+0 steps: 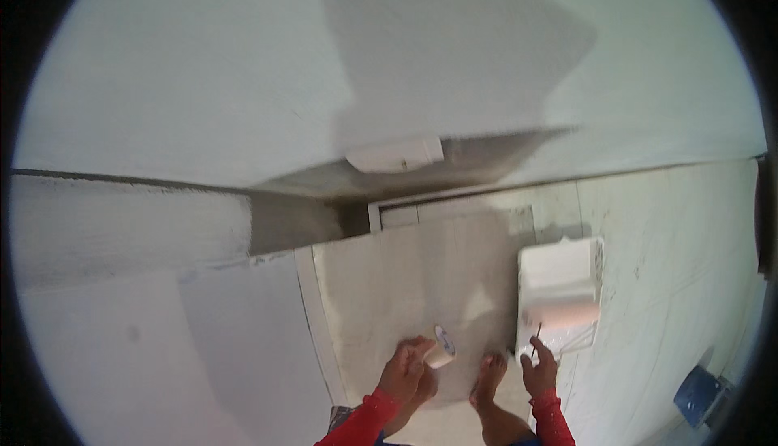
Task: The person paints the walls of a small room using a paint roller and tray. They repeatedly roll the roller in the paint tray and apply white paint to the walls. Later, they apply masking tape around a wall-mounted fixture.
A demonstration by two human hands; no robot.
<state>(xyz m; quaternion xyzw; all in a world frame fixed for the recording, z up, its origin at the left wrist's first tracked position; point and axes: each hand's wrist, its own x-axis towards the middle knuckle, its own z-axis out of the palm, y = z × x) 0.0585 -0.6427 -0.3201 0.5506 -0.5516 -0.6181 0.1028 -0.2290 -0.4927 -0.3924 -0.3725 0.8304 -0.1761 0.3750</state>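
My left hand (403, 371) is closed around a roll of cream tape (440, 348), held over the floor in front of my feet. My right hand (540, 369) pinches a thin dark stick-like thing (538, 331); its kind is too small to make out. Just beyond that hand, a white paint tray (554, 266) lies on the floor. A paint roller with a pinkish sleeve (563, 314) rests across the tray, its wire frame showing at the near right side. White paint marks the tray.
Ahead rises a pale wall (203, 65) with a white fitting (397, 155) low on it. A bare grey unpainted strip (292, 223) runs near its foot. My bare feet (489, 377) stand on a beige floor board (389, 284). A blue container (697, 396) sits far right.
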